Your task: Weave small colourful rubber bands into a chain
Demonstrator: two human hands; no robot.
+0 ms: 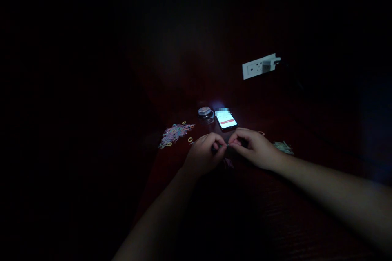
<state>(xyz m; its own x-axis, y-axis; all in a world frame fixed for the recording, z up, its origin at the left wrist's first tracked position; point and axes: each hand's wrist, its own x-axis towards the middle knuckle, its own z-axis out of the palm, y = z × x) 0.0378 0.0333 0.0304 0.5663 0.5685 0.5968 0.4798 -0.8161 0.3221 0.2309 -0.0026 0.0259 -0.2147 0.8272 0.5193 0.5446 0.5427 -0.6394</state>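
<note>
Fingertips pinched, my left hand (204, 153) meets my right hand (255, 148) just in front of a lit phone (227, 119). Both are closed around something too small and dark to make out. Below the fingertips lies a small pinkish bunch of bands (228, 163). Left of my left hand spreads a pile of coloured rubber bands (176, 133), with a loose yellow band (190, 140) between them. Beyond my right wrist sits a pale greenish-yellow pile of bands (283, 147).
A round clear container with a lid (205, 112) stands left of the phone. A white power socket strip (259, 66) with a plug in it is at the back right. The dark reddish table (165, 171) fades into darkness all round.
</note>
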